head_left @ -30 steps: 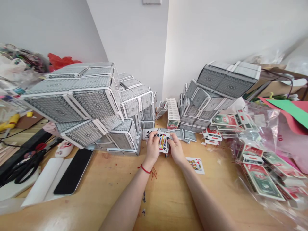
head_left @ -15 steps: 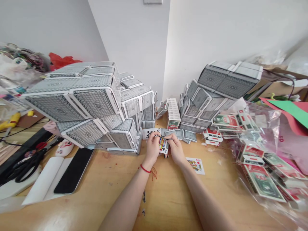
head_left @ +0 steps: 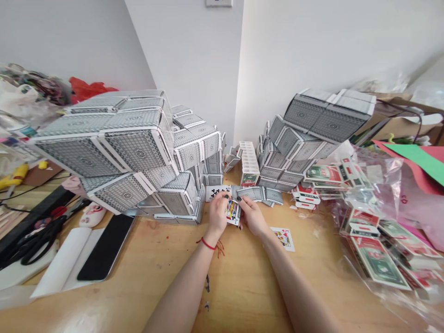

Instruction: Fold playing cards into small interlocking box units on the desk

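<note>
A playing card (head_left: 233, 212), a jack of clubs with its face up, is held between my hands above the table. My left hand (head_left: 218, 213) pinches its left side, the thumb near the top edge. On the other side my right hand (head_left: 251, 214) has its fingers closed on the card's right edge. Just behind the hands lies a clubs card (head_left: 215, 192), face up. Several patterned card backs (head_left: 255, 193) lie to its right. A king of hearts (head_left: 285, 239) rests on the table beside my right forearm.
Stacked blocks of grey-backed cards rise at the left (head_left: 135, 150) and right (head_left: 312, 120). Between them stands a row of card boxes (head_left: 249, 162). More red and green card boxes (head_left: 378, 261) lie at right in clear plastic. A phone (head_left: 106, 248) and black scissors (head_left: 38, 240) lie at left.
The held jack has shifted slightly left and more of its face shows. My right thumb has moved a little down along the card's edge. The rest stands as before.
</note>
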Available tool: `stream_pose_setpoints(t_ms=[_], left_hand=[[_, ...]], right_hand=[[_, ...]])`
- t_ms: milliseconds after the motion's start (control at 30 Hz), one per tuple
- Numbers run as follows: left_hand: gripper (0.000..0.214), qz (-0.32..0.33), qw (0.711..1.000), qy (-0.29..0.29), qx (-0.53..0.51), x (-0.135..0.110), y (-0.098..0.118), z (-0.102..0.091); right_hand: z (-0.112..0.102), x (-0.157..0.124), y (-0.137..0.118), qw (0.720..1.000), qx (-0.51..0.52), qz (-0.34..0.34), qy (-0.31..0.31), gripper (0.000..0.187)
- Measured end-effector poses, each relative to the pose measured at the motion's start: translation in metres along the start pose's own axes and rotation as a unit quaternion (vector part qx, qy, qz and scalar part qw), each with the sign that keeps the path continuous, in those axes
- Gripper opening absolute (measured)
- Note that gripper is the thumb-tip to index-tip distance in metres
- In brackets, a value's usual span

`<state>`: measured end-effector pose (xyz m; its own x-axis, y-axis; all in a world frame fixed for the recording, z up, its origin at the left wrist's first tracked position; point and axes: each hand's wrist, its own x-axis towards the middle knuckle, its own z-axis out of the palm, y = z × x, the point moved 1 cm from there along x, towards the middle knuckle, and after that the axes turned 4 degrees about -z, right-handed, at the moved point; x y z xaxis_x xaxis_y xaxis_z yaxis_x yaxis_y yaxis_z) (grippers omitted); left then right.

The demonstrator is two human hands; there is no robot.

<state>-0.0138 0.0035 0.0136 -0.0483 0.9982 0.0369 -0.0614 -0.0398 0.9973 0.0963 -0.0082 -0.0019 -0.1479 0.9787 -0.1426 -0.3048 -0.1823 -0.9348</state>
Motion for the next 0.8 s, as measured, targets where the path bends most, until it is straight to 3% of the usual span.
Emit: stream_pose_setpoints(t_ms=[267, 800], left_hand=[[0.021, 0.057, 0.987, 0.016, 0.152, 0.003, 0.000, -0.004], [0.011, 0.031, 0.991, 0.010, 0.126, 0.010, -0.010, -0.003]], right_hand=[[-0.005, 0.001, -0.001, 0.990, -0.082, -0.107, 0.035, 0.026], [-0.009, 0.004, -0.001, 0.983, -0.098, -0.152, 0.032, 0.014]])
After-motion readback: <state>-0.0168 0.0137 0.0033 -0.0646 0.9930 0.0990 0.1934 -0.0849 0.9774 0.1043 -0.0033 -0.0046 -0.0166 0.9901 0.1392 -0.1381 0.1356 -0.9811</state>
